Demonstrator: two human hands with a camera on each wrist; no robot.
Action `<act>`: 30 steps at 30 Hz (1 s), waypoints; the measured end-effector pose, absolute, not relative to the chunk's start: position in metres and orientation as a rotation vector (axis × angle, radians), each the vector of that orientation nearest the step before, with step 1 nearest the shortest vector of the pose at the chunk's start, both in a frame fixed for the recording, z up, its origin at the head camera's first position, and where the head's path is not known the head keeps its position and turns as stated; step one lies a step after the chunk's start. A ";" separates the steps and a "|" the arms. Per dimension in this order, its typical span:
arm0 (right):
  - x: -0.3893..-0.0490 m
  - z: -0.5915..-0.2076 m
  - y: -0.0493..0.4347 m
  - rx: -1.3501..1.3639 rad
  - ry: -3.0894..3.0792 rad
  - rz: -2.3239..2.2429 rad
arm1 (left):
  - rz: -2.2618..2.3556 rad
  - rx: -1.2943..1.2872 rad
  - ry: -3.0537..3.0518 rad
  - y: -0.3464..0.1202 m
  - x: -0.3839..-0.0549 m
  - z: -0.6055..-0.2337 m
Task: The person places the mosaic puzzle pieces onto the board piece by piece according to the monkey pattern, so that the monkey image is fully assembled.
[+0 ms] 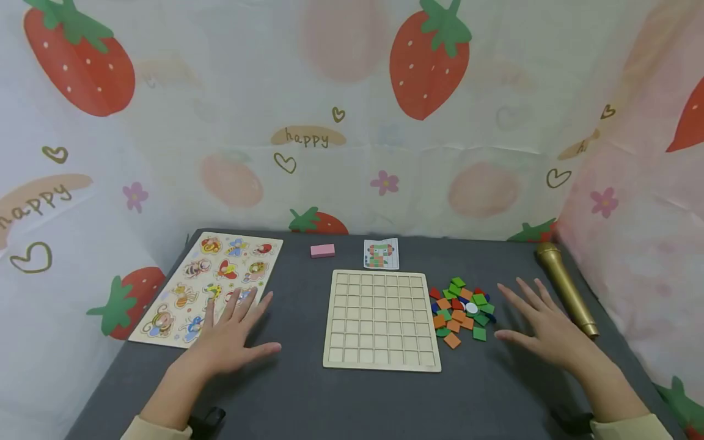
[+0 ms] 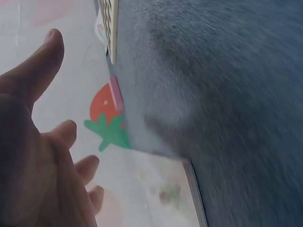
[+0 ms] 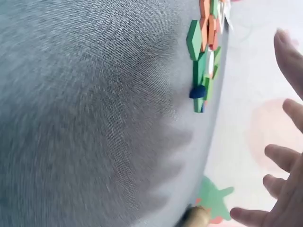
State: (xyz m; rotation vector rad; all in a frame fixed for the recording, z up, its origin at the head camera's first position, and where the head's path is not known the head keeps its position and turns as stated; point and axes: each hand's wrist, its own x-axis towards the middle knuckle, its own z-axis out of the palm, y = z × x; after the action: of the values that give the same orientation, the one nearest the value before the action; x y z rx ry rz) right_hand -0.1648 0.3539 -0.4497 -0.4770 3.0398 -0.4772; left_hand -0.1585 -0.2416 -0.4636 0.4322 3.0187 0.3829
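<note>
My left hand is spread with straight fingers near the lower right of a board with insect pictures; it holds nothing. With fingers spread, my right hand hovers between a heap of small coloured tiles and a gold microphone-shaped cylinder. Between the hands lies a pale wooden grid board, its square cells bare. The tiles are orange, green, red, blue and white. In the left wrist view the thumb stands apart from the fingers, and in the right wrist view nothing touches the right hand.
Behind the grid board lie a small printed pattern card and a pink block. The dark grey cloth table meets a strawberry-print curtain at the back and sides.
</note>
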 end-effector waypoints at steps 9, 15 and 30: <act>-0.182 -0.462 0.351 -0.454 3.026 -0.647 | 0.562 0.552 2.913 -0.214 -0.183 -0.473; -0.199 -0.468 0.352 -0.522 3.075 -0.666 | 0.640 0.601 2.853 -0.194 -0.200 -0.478; -0.236 -0.484 0.345 -0.334 2.977 -0.731 | 0.656 0.657 2.678 -0.165 -0.230 -0.497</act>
State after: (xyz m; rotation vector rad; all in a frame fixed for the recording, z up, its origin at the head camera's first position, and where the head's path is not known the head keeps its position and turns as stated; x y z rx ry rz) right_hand -0.2359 0.3451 -0.4835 -0.3337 2.9774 -0.7311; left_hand -0.2299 -0.1647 -0.4965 0.6570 2.6779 0.6558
